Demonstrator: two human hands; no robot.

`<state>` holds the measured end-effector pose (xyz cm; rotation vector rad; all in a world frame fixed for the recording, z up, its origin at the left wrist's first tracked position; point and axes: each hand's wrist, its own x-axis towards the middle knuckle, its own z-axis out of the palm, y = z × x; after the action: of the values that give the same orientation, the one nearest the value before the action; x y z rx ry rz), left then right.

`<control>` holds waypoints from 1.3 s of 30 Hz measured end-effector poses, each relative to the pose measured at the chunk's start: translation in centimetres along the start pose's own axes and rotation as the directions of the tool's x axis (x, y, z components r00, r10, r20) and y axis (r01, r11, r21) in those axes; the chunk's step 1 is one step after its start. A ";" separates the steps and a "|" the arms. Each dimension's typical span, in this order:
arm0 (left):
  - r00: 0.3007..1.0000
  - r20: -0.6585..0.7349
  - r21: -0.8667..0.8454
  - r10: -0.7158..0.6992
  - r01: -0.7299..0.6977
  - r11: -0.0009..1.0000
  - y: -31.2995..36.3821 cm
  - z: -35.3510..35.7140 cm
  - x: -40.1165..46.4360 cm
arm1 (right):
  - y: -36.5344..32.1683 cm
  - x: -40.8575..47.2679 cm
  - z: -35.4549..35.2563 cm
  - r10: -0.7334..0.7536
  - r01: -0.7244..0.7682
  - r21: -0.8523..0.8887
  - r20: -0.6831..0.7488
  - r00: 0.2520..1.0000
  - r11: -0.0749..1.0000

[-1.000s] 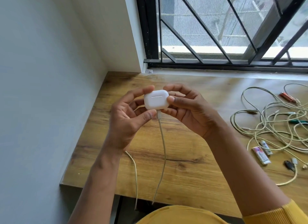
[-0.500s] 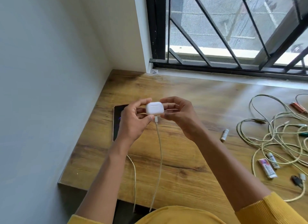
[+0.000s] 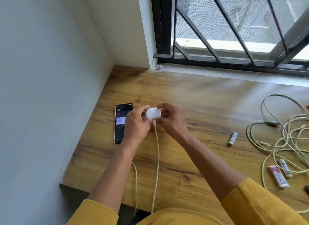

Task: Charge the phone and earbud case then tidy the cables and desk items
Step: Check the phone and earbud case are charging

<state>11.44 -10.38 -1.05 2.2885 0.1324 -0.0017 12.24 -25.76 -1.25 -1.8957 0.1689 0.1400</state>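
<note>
- I see both hands raised just above the desk (image 3: 192,97), near its left edge and about midway between the near and far edges.
- Left hand (image 3: 136,124) — fingers curled round the left side of the white earbud case (image 3: 153,114), thumb pressed near the case's lower end where the plug sits.
- Right hand (image 3: 170,119) — fingers curled round the case's right side; I see the fingertips bent in behind it.
- The earbud case sits between the two hands, lid closed; I cannot tell whether it touches the desk.
- A pale charging cable (image 3: 157,159) is plugged into the underside of the case and runs toward the near edge, dropping over it.
- A second pale cable (image 3: 135,183) emerges from under the left forearm and also falls over the near edge; its far end is hidden by the arm.
- The phone (image 3: 120,122) lies flat by the left edge, screen lit, partly covered by the left hand.
- One battery (image 3: 233,138) lies alone toward the right, apart from the hands.
- A loose tangle of cables (image 3: 287,136) sprawls at the right edge.
- Two small wrapped items (image 3: 278,175) lie side by side near the right near corner, under loops of the tangle — their labels are too blurred to read.
</note>
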 end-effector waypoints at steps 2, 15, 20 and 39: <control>1.000 0.016 0.039 -0.005 0.005 0.999 -0.5 0.4 0.2 | 0.3 0.1 0.3 -0.005 0.005 -0.021 0.001 1.000 1.000; 0.999 0.045 0.154 -0.008 0.001 0.988 -1.5 1.4 0.9 | 1.3 0.7 1.0 -0.046 0.048 -0.173 0.019 0.999 0.984; 0.999 0.045 0.166 -0.006 -0.001 0.986 -1.2 1.6 0.9 | 1.6 0.7 1.0 -0.050 0.054 -0.223 0.024 0.998 0.973; 0.999 -0.052 -0.008 -0.003 0.002 1.000 1.3 -0.3 -5.1 | -0.9 -3.7 -2.0 -0.122 0.105 -0.222 -0.065 0.990 0.969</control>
<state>6.48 -11.46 0.36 2.2810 0.1624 0.0574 8.82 -27.15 0.86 -2.1265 0.1004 0.0061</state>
